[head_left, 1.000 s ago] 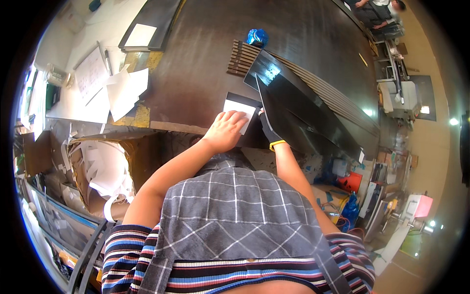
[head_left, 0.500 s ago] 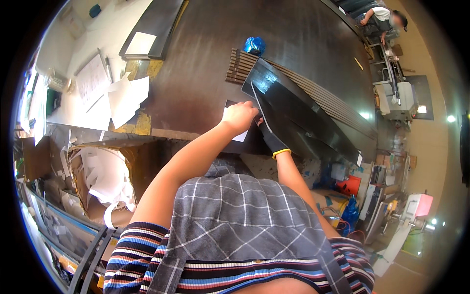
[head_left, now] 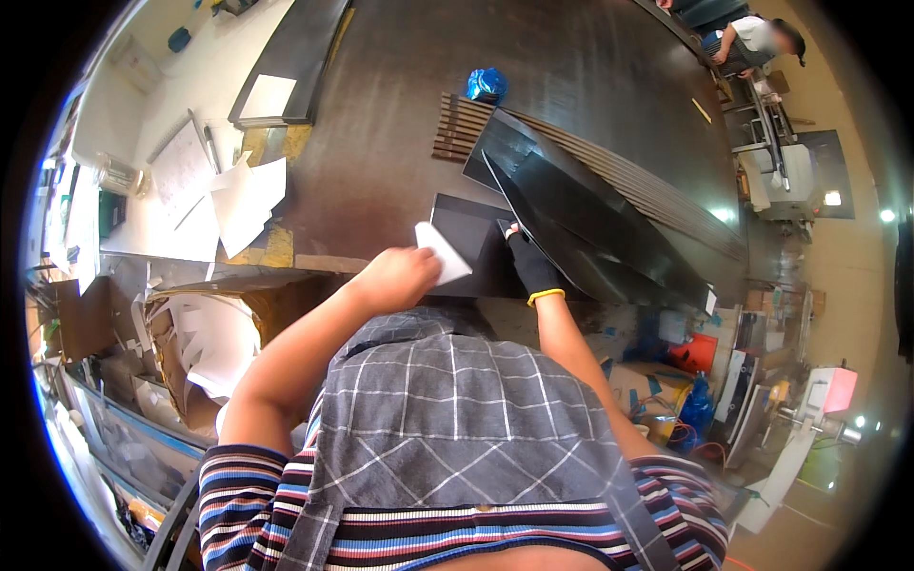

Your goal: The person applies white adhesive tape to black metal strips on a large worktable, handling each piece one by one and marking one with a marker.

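Note:
A small white piece of paper (head_left: 447,253) is pinched in my bare left hand (head_left: 395,278), near the front edge of the dark table. My right hand (head_left: 531,266), in a black glove with a yellow cuff, closes on the near edge of a glossy black sheet (head_left: 562,224). That sheet is bent and raised, slanting away to the right; its underside hides part of my right fingers. Between both hands lies another flat dark sheet (head_left: 466,224), close to the table edge.
Long thin strips (head_left: 609,181) lie stacked behind the black sheet, with a blue shiny bundle (head_left: 486,86) at their end. White papers (head_left: 249,195) lie on the left. Below the table edge is a carton (head_left: 224,333) with white scraps. Another person (head_left: 757,43) works at far right.
My left hand has moved left and toward me, drawing the white paper away from the dark sheet. The right hand stays at the black sheet's edge.

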A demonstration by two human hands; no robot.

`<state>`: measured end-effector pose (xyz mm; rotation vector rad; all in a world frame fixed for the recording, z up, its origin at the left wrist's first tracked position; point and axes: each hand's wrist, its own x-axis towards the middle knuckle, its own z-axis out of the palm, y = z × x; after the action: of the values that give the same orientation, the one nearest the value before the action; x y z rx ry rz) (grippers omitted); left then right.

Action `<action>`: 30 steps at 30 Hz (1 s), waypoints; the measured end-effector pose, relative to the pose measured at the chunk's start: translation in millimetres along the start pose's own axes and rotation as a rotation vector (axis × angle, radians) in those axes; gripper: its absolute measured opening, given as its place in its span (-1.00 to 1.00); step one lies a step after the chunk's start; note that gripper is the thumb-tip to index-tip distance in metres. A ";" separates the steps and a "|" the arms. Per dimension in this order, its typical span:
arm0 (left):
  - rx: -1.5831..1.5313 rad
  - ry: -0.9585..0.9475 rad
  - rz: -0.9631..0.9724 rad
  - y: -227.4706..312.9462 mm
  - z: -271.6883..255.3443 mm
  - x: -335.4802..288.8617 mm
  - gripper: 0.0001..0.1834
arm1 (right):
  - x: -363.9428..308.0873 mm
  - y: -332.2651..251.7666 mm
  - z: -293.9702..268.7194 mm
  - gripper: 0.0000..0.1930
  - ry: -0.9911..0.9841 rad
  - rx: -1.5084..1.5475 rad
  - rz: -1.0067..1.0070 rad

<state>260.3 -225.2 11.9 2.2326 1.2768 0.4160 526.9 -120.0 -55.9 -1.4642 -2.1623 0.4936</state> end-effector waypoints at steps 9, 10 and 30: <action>-0.674 0.852 -0.788 -41.5 -56.3 -172.8 -0.93 | -5.6 3.9 -3.2 -0.64 -0.053 -0.198 -0.122; -0.581 0.969 -0.809 -59.3 -59.7 -173.5 -0.91 | -7.5 9.2 -0.4 -0.64 -0.029 -0.257 -0.140; -0.970 0.351 -0.751 -87.3 -10.2 143.7 -0.68 | -75.2 -78.1 -27.9 -0.77 -0.009 0.298 0.150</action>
<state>266.8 -62.2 -30.2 0.8310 1.5134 0.8942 507.1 -217.7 -4.7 -1.4609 -1.8945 0.8375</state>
